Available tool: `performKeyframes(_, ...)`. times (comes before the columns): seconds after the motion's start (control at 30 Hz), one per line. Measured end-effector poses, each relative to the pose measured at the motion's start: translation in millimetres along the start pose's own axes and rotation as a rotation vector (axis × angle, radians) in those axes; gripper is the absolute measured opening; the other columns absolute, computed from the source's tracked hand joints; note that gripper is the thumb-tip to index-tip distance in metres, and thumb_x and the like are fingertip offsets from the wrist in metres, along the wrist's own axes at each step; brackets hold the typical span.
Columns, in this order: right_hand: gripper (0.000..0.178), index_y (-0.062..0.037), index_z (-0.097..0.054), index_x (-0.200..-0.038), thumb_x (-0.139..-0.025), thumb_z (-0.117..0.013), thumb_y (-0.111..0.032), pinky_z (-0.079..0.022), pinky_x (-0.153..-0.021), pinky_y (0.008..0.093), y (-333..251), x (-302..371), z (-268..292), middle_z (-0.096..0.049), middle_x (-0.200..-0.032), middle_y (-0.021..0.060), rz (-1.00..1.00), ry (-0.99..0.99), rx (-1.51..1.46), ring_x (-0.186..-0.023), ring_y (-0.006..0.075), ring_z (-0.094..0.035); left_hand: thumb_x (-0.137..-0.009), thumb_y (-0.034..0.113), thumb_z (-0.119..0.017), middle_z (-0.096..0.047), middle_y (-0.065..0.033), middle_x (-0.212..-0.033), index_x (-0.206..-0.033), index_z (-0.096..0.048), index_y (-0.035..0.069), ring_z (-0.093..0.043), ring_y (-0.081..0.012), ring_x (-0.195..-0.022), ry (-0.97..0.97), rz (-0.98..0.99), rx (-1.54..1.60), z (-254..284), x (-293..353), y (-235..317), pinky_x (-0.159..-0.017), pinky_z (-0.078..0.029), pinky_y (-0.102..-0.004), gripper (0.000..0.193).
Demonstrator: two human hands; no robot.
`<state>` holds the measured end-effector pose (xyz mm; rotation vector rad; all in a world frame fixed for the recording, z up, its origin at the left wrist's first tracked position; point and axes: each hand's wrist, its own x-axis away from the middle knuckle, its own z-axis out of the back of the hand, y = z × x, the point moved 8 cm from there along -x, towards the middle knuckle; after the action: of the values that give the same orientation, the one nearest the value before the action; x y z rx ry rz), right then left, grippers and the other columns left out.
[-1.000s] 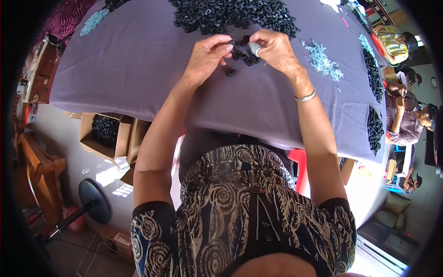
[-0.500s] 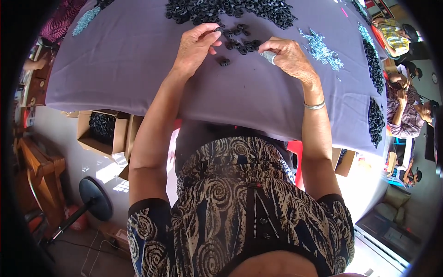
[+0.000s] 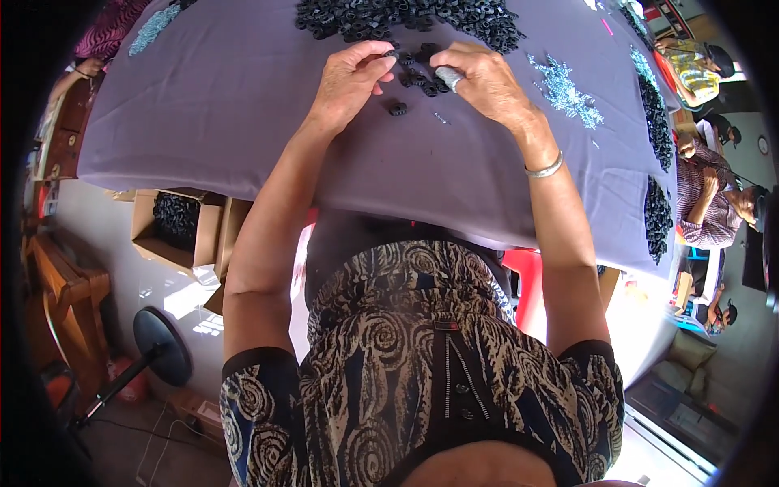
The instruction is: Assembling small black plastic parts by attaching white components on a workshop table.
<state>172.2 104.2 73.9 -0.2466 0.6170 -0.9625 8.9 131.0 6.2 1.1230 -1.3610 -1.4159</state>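
Note:
My left hand (image 3: 354, 83) pinches a small black ring-shaped plastic piece (image 3: 391, 53) between thumb and forefinger. Opposite it, my right hand (image 3: 480, 79) is closed, a grey wrap (image 3: 448, 78) around one finger; whatever its fingertips hold is hidden. Between the two hands lie several loose black pieces (image 3: 419, 79), and one more black piece (image 3: 398, 108) sits apart, nearer to me. A tiny silvery bit (image 3: 441, 118) rests on the cloth below my right hand.
A large heap of black pieces (image 3: 414, 18) covers the far middle of the purple-grey tablecloth (image 3: 219, 114). Right of my hand is a scatter of small silvery parts (image 3: 566, 93). A cardboard box (image 3: 174, 227) of black pieces stands below the left edge. Other people sit around the table.
My right hand has moved left, closer to my left hand and over the loose pieces. The silvery bit now shows on the cloth below it. My left hand has barely shifted.

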Motion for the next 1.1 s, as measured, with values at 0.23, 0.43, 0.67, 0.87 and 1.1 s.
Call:
performKeyframes(0.23, 0.019, -0.0025, -0.064, -0.088, -0.07, -0.06, 0.001, -0.048, -0.068, 0.0369, 1.6, -19.2, -33.5, -0.059, -0.078, 0.0126, 0.085, -0.301, 0.41, -0.074, 0.0296, -0.058, -0.088, 0.014, -0.064, -0.064, -0.0026, -0.09, -0.11, -0.064, 0.002, -0.06, -0.0091, -0.076, -0.008, -0.006, -0.011, -3.8, 1.6, 3.4, -0.061, -0.047, -0.022, 0.025)
performKeyframes(0.43, 0.026, -0.0027, -0.066, -0.091, -0.074, -0.048, 0.005, -0.045, -0.065, 0.0229, 23.3, -8.1, -20.4, -0.063, -0.083, 0.0013, -0.349, -0.028, -0.582, -0.069, 0.0091, -0.053, -0.088, 0.015, -0.065, -0.064, -0.0025, -0.09, -0.111, -0.064, 0.003, -0.061, -0.0094, -0.077, -0.039, -0.052, 0.064, -6.2, 2.6, 5.6, -0.062, -0.048, -0.0221, 0.026)
performKeyframes(0.67, 0.012, -0.0039, -0.066, -0.097, -0.091, -0.058, -0.01, -0.047, -0.067, 0.0228, 20.6, 9.3, -28.6, -0.062, -0.089, 0.0025, -0.361, 0.016, -1.186, -0.073, 0.008, -0.055, -0.087, 0.017, -0.065, -0.065, -0.004, -0.089, -0.112, -0.063, 0.003, -0.062, -0.0098, -0.078, -0.079, -0.079, 0.091, -10.9, 5.4, 11.6, -0.061, -0.048, -0.0224, 0.029)
performKeyframes(0.87, 0.011, -0.0032, -0.066, -0.098, -0.09, -0.058, -0.007, -0.049, -0.064, 0.0211, 25.9, 10.4, -26.8, -0.063, -0.086, 0.0023, -0.328, 0.088, -1.184, -0.071, 0.0073, -0.056, -0.088, 0.016, -0.064, -0.065, -0.0038, -0.089, -0.112, -0.063, 0.002, -0.062, -0.0095, -0.077, -0.106, -0.08, 0.115, -15.7, 8.2, 12.2, -0.061, -0.048, -0.022, 0.028)
performKeyframes(1.1, 0.015, -0.0012, -0.066, -0.095, -0.089, -0.053, 0.001, -0.048, -0.056, 0.0201, 16.7, 11.3, -20.8, -0.063, -0.08, 0.002, -0.313, 0.162, -0.907, -0.066, 0.0058, -0.056, -0.09, 0.014, -0.061, -0.065, -0.004, -0.094, -0.114, -0.061, 0.001, -0.061, -0.0092, -0.078, -0.2, -0.027, 0.091, -28.5, 12.8, 10.5, -0.063, -0.047, -0.0213, 0.028)
